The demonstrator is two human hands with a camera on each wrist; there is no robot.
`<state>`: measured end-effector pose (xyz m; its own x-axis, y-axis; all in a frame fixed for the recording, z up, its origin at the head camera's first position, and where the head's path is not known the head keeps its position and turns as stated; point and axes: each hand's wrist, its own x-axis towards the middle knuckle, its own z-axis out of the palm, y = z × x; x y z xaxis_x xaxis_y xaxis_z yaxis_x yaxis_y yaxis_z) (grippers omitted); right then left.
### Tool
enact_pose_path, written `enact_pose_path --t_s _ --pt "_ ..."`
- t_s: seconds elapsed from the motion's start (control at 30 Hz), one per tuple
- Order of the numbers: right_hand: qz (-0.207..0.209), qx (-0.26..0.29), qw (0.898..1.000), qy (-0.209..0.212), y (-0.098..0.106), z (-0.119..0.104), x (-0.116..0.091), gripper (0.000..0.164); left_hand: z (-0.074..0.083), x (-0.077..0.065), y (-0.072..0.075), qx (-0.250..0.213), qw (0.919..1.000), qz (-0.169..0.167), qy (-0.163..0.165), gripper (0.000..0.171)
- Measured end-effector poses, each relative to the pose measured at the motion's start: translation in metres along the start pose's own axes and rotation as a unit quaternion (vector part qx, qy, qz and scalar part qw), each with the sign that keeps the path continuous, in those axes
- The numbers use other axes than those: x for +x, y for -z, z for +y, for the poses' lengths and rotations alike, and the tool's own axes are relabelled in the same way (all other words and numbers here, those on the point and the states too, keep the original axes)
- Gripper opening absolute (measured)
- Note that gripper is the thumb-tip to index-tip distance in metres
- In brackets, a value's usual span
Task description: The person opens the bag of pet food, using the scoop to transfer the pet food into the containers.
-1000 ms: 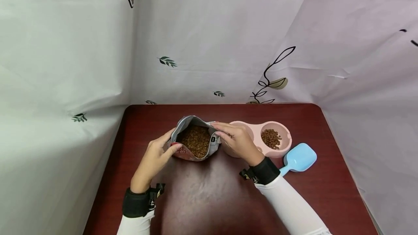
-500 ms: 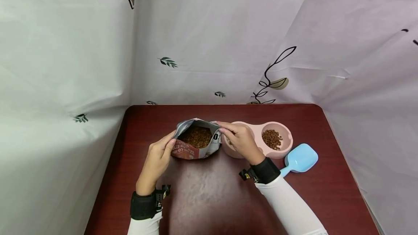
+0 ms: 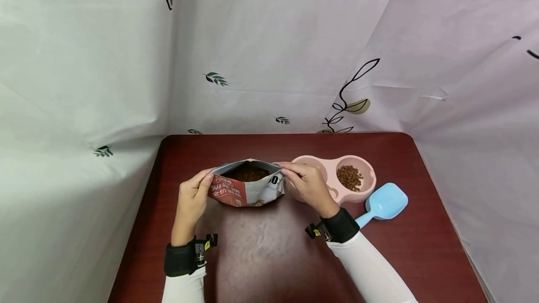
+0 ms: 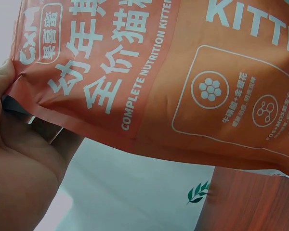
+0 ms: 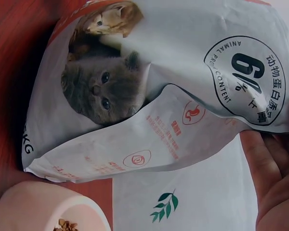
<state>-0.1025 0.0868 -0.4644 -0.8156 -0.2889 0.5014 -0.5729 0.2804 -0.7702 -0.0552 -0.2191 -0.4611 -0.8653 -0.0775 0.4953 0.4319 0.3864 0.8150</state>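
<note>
A cat food bag (image 3: 263, 193), red-orange and silver-white, stands with its mouth spread in the middle of the table. Brown kibble (image 3: 249, 173) shows inside. My left hand (image 3: 191, 202) pinches the left corner of the mouth, thumb in front. At the right corner, my right hand (image 3: 312, 188) pinches the rim between thumb and fingers. Kitten food lettering covers the bag's orange face (image 4: 149, 96) in the left wrist view. In the right wrist view, its silver side (image 5: 183, 96) bears kitten pictures and is creased inward. The bag's base is partly hidden.
A pink double bowl (image 3: 331, 166) stands right of the bag, its left cup partly covered by my right hand. Kibble (image 3: 349, 178) lies in its right cup. A light blue scoop (image 3: 388, 200) rests beside it, handle toward my right wrist. White patterned cloth (image 3: 269, 60) hangs behind.
My left hand has shifted left along the bag's rim, and its thumb has moved to the corner. The mouth has gone from round to a flatter, narrower opening, with more of the front showing.
</note>
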Motion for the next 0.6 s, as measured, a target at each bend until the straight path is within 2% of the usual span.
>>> enact_pose_path --t_s 0.13,0.4,0.6 --pt "-0.001 0.001 1.000 0.001 0.002 -0.001 -0.001 0.019 -0.001 0.001 0.003 -0.004 1.0000 -0.003 0.008 0.023" --pt "0.002 -0.012 1.000 0.002 0.009 0.000 -0.002 0.016 -0.005 0.007 0.006 -0.011 0.9992 -0.035 0.014 0.021" --pt "0.006 -0.031 0.999 0.014 0.010 0.000 0.002 0.014 -0.006 0.011 0.003 -0.013 0.9989 -0.031 0.032 0.022"
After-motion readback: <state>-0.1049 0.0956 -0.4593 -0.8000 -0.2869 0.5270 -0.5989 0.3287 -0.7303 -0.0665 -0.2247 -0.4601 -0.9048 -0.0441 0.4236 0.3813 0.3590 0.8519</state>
